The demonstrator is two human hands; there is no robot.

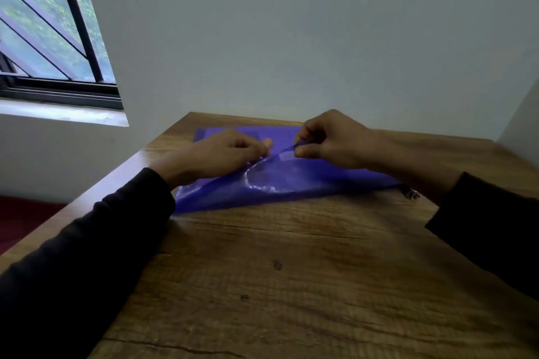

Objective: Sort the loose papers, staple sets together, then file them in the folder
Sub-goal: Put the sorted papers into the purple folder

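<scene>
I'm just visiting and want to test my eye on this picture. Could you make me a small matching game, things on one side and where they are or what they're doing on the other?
Things:
1. left hand
2. right hand
3. folder
4. window

Descriptions:
A. purple, lying on the wooden table
B. pinches and lifts the folder's flap
C. in the wall at upper left
D. holds the folder near the flap's left edge

Pairs: 1-D, 2-B, 3-A, 4-C

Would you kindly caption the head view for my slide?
Both hands, left and right, pinch open a blue plastic folder on a wooden table.
</scene>
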